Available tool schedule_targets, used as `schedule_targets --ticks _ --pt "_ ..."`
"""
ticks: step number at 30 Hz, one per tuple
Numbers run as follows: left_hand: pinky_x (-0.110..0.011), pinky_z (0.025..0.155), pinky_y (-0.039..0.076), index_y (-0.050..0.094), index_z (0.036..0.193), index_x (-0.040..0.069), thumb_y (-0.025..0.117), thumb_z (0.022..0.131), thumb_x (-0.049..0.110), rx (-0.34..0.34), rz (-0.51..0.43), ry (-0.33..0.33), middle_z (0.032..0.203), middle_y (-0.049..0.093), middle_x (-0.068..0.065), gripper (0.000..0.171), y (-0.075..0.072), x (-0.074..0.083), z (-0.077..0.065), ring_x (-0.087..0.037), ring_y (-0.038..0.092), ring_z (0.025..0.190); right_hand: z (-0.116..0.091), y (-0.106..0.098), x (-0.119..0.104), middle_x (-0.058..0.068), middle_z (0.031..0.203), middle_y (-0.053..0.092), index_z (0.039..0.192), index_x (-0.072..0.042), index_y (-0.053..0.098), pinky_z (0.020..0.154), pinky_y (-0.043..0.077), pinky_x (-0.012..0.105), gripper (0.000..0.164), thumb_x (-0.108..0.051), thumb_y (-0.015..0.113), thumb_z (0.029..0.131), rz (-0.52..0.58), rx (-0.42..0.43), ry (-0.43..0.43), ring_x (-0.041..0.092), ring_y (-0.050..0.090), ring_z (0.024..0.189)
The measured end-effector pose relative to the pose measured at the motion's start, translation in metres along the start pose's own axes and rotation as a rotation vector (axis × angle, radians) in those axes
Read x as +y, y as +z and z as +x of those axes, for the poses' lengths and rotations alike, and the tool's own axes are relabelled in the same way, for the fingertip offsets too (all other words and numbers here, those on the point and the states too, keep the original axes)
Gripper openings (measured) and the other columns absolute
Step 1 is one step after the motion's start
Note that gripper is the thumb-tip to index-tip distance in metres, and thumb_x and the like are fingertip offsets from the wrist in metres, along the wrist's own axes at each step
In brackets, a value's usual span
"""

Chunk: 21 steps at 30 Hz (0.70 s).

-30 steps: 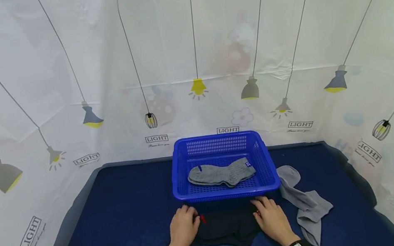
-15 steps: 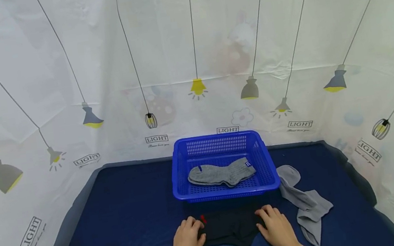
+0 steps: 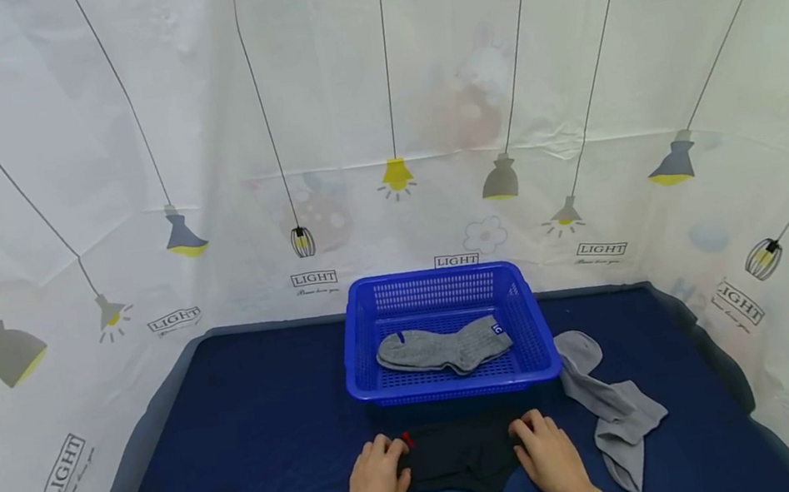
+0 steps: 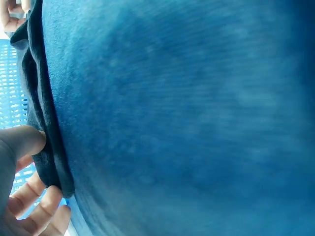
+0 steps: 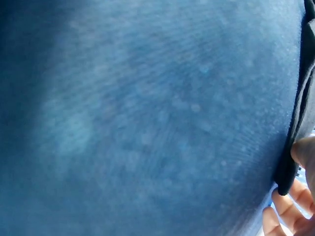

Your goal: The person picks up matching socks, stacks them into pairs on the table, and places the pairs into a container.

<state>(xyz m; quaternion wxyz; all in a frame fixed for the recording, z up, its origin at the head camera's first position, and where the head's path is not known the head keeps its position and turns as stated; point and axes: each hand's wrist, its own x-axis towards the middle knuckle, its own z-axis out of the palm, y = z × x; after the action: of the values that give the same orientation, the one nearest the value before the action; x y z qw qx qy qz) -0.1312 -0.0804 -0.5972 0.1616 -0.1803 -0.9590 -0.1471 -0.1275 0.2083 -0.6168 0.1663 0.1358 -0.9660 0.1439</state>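
A pair of black socks with a small red mark lies flat across the blue cloth, in front of the basket. At the left end my left hand pinches the socks, thumb on the near side and fingers around the tip, as the left wrist view shows. My right hand pinches the opposite end between thumb and fingers. Two dark layers lie together along the edge in the left wrist view. Parts of both sock ends are hidden under the fingers.
A blue plastic basket stands just beyond the black socks, holding grey socks with a blue mark. Loose light grey socks lie crumpled to the right, touching the basket's corner. A white printed curtain surrounds the table.
Both hands have shifted toward me, from the far corners of the black socks to the middle of their ends. The socks stay nearly in place. The basket and grey socks have not moved.
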Motion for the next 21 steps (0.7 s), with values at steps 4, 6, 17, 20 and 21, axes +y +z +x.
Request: schedule_targets --ticks 4,6,17,20,21 --pt "-0.030 0.060 0.041 0.060 0.081 0.020 0.075 0.067 0.019 -0.009 0.010 0.000 0.079 0.049 0.004 0.020 0.002 0.000 0.004 -0.014 0.046 0.068 0.002 0.002 0.001 0.001 0.090 0.048 0.081 -0.019 0.054 0.056 0.034 0.029 0.020 -0.012 0.071 0.075 -0.011 -0.003 -0.006 0.017 0.047 0.072" --pt "-0.030 0.058 0.040 0.060 0.078 0.020 0.074 0.067 0.020 -0.008 0.010 0.004 0.076 0.048 0.004 0.018 0.001 0.000 0.006 -0.014 0.046 0.066 0.002 0.003 0.001 0.001 0.088 0.047 0.079 -0.020 0.052 0.056 0.034 0.029 0.021 -0.012 0.071 0.076 -0.013 -0.004 -0.011 0.016 0.046 0.071" --pt "-0.029 0.052 0.038 0.055 0.069 0.020 0.075 0.063 0.019 0.082 0.024 0.071 0.066 0.045 0.006 0.020 -0.002 -0.005 0.012 -0.014 0.046 0.059 0.009 -0.005 0.003 0.001 0.086 0.047 0.077 -0.018 0.050 0.057 0.033 0.029 0.022 -0.010 0.071 0.075 -0.043 0.022 -0.069 0.019 0.045 0.072" --pt "-0.030 0.053 0.038 0.055 0.070 0.020 0.074 0.064 0.019 0.072 0.014 0.066 0.067 0.044 0.006 0.019 -0.006 -0.005 0.012 -0.014 0.046 0.060 0.011 -0.013 0.003 0.000 0.086 0.047 0.077 -0.019 0.051 0.057 0.034 0.030 0.022 -0.010 0.071 0.074 -0.026 0.006 -0.066 0.017 0.045 0.072" --pt "-0.030 0.053 0.038 0.055 0.070 0.020 0.073 0.064 0.019 0.064 0.012 0.063 0.067 0.044 0.006 0.019 -0.008 -0.005 0.012 -0.014 0.046 0.060 0.011 -0.015 0.003 -0.001 0.086 0.047 0.077 -0.019 0.051 0.057 0.034 0.030 0.022 -0.010 0.071 0.075 -0.021 -0.003 -0.064 0.017 0.044 0.072"
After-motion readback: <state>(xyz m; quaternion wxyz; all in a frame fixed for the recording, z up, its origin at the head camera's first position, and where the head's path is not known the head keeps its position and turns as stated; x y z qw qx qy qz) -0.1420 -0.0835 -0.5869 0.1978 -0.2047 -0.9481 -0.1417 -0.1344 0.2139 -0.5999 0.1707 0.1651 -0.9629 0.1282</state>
